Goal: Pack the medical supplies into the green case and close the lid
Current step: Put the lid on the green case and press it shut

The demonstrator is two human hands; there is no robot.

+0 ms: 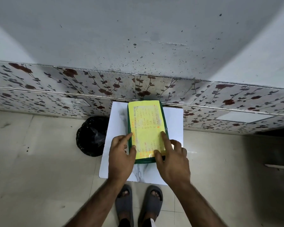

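Observation:
The green case [164, 119] lies on a small white marble-patterned table [174, 118], its lid down. A yellow handwritten sheet [146, 125] covers the lid. My left hand [120, 154] rests on the case's near left edge, thumb and forefinger touching the lid. My right hand [172, 159] presses on the near right corner, forefinger stretched along the yellow sheet and thumb on it. No medical supplies are visible outside the case.
A black bin with a plastic liner [92, 136] stands on the tiled floor just left of the table. A floral-patterned wall panel [56, 89] runs behind. My feet in grey slippers [138, 203] are below the table's near edge.

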